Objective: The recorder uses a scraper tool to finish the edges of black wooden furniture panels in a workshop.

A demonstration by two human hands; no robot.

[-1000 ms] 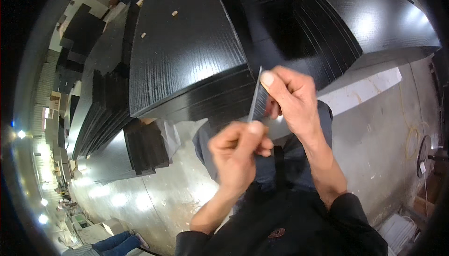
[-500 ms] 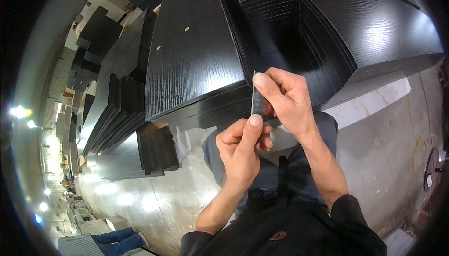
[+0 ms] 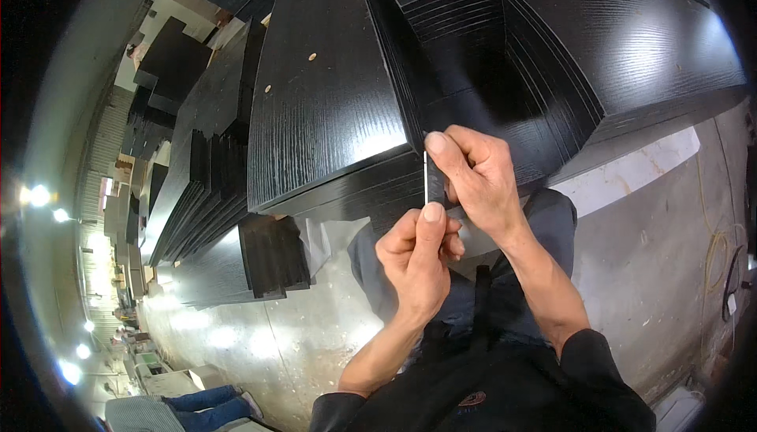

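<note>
Both hands pinch a thin white strip (image 3: 426, 178), perhaps edge banding, just in front of the stacked black panels (image 3: 331, 100): the right hand (image 3: 473, 175) grips its top end, the left hand (image 3: 418, 258) its bottom end, fingers closed.

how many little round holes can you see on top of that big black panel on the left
3 on the black panel: one near its middle, one toward the left edge, one at the far left edge. Others may lie beyond view.
</note>
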